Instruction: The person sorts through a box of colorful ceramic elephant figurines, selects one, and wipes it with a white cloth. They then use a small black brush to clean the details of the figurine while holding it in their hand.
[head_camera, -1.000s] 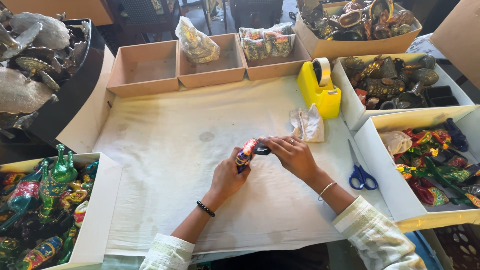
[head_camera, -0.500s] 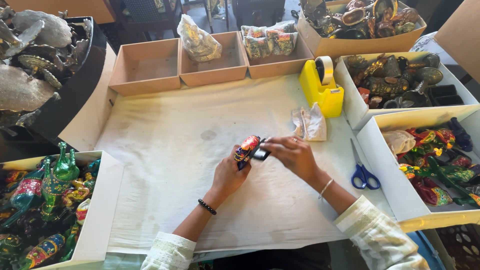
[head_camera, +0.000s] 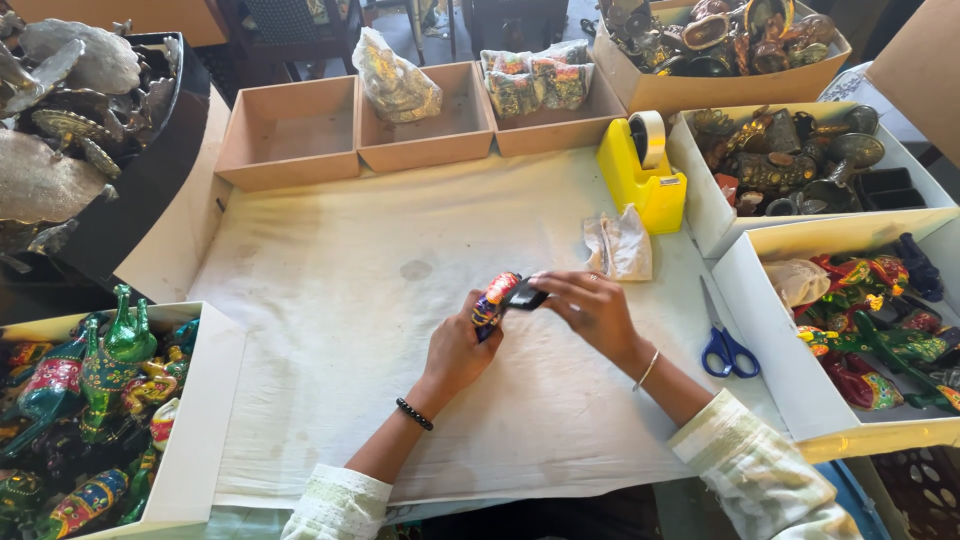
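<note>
While left hand (head_camera: 462, 345) fingers clasp painted figurine (head_camera: 493, 301), right hand (head_camera: 592, 308) fingers pinch its black end.

Both forearms rise from six o'clock and converge near centre. The left hand (head_camera: 462, 345) is curled, fingers closed, thumb toward one o'clock. The right hand (head_camera: 593, 308) reaches toward nine o'clock, fingertips pinched, nearly meeting the left.
</note>
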